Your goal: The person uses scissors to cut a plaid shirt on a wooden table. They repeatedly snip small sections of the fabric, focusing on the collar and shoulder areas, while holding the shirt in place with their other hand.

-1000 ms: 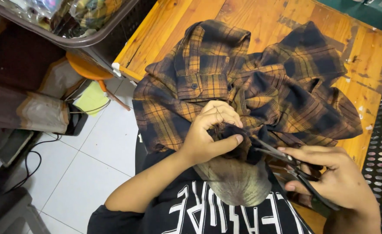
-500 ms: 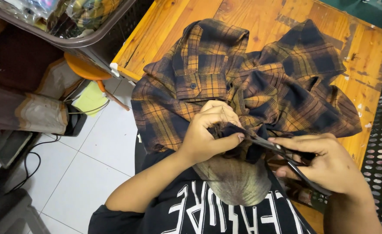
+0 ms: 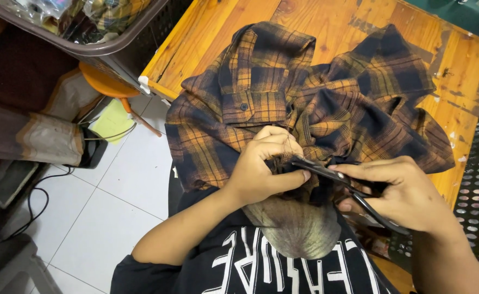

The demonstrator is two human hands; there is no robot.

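Since the earlier frame the right hand has drawn in toward the left, bringing the black scissors it grasps up so their blades touch the pinched cloth. The left hand is clenched on a fold of the orange-and-navy plaid shirt. The shirt lies crumpled over the wooden counter, spilling over its near edge.

Crumpled plaid shirt, black scissors at edge
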